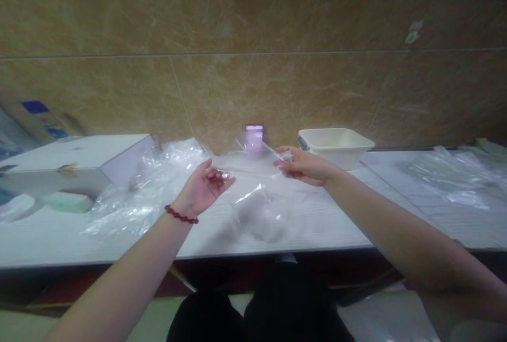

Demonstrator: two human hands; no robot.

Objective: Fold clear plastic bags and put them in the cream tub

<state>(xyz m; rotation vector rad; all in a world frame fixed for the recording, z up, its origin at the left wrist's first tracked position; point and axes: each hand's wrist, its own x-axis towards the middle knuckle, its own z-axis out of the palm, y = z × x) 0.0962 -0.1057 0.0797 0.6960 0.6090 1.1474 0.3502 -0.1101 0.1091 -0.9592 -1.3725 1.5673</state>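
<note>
We hold a clear plastic bag point(257, 210) between both hands, the left hand point(208, 186) with partly curled fingers at one side of its upper edge and the right hand point(303, 166) pinching the other side. The bag hangs over the white table point(336, 220), with the cream basin point(336, 141) just beyond the right hand. Crumpled plastic film point(134, 199) and a white box point(79, 160) lie left of the left hand.

head-worn view — facing forward, angled down over the hands point(209, 186), wall point(277, 88) ahead
</note>
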